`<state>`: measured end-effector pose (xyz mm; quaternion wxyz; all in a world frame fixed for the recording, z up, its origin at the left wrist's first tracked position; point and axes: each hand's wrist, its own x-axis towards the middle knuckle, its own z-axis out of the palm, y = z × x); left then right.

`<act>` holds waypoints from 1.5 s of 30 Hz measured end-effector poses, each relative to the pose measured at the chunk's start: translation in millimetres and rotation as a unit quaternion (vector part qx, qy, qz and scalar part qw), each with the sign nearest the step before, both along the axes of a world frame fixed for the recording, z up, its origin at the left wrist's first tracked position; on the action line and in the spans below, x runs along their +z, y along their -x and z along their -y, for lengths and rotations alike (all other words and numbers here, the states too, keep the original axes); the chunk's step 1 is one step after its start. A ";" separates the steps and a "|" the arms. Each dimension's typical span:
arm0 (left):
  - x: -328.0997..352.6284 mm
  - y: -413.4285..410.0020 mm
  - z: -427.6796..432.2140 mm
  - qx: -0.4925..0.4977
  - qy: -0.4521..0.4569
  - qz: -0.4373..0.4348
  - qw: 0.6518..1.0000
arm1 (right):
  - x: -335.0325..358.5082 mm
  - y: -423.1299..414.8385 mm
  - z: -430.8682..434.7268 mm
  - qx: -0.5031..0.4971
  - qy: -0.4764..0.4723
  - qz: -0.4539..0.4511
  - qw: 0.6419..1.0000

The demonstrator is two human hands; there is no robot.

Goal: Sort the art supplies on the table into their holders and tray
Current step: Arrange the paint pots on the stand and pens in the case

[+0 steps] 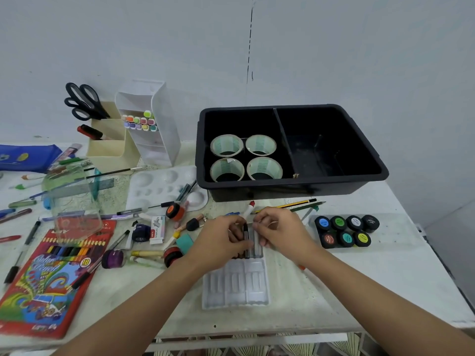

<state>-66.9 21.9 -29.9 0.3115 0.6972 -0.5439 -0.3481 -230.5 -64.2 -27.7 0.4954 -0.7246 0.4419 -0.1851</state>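
- The left hand (221, 240) and right hand (281, 229) meet at the middle of the counter (334, 291), over the far end of a clear moulded tray (235, 286) that lies flat and runs back towards 6 o'clock.
- Left grip: fingers curled round a slim dark pen (246, 236), which lies along the 12-to-6 line in the tray's far slots.
- Right grip: narrow, with the fingertips pinching the far end of a grey pen (257, 244) just beside the dark one. The fingers hide the exact contact.
- Handling, as a judgement: the pens look light, rigid and smooth, so they could roll or slip. A pinch at mid-barrel should keep each one level, while an end pinch lets it swing.
- The tray looks like thin, springy plastic that could flex or skate on the counter. Pressing 1 hand on its rim while seating a pen would steady it.
- The slots look shallow and close-set, so each pen probably needs lining up before it is pushed in, or it may pop its neighbour out.
- A black bin (334, 182) holding 4 tape rolls (227, 146) sits at 12 o'clock.
- A pack of 7 paint pots (345, 231) sits at 3 o'clock.
- The marker holder (159, 140) stands at 10 o'clock.
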 end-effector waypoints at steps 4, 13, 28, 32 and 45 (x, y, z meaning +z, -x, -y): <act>-1.8 -0.2 -2.7 0.010 0.025 -0.024 0.999 | -3.3 -2.4 1.4 0.004 0.040 -0.019 0.999; 7.5 -11.0 0.3 -0.124 0.009 0.200 0.972 | 13.0 -8.0 8.6 0.154 0.165 -0.193 0.955; 16.7 -12.9 14.3 -0.136 -0.081 0.256 0.954 | 20.8 -21.5 12.5 0.219 0.195 -0.317 0.902; 18.3 -15.8 14.9 -0.137 -0.083 0.276 0.948 | 34.4 -33.3 10.9 0.233 0.221 -0.382 0.867; 1.6 -14.9 -15.3 -0.096 0.070 0.227 0.967 | 24.4 -27.7 6.7 0.130 0.195 -0.298 0.925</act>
